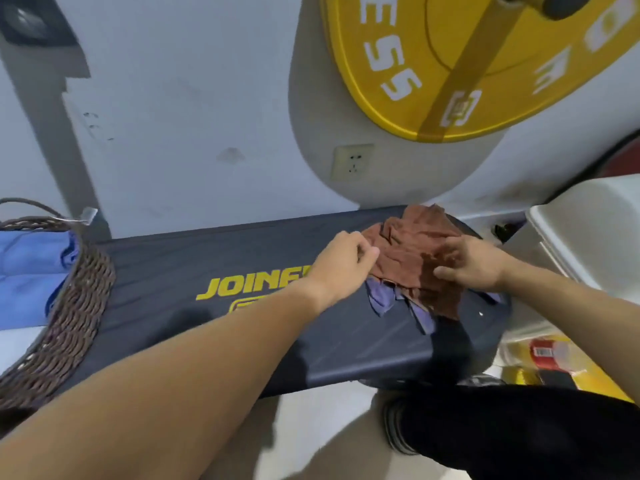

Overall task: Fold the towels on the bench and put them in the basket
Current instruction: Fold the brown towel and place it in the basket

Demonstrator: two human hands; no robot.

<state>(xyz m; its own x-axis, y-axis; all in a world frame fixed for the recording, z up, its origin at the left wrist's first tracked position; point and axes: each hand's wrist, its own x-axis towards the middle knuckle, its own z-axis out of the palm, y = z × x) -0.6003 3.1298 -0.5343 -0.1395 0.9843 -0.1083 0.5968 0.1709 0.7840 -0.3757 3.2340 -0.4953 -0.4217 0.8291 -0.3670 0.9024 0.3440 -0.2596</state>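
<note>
At the dark padded bench (242, 271), left hand (341, 258) and right hand (474, 266) pinched the crumpled brown towel (412, 258); lifting and spreading it seemingly came next, before folding.

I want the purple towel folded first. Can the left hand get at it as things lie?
Probably only its edges. The purple towel lies under the brown towel, which both the left hand and right hand hold; only corners stick out.
</note>
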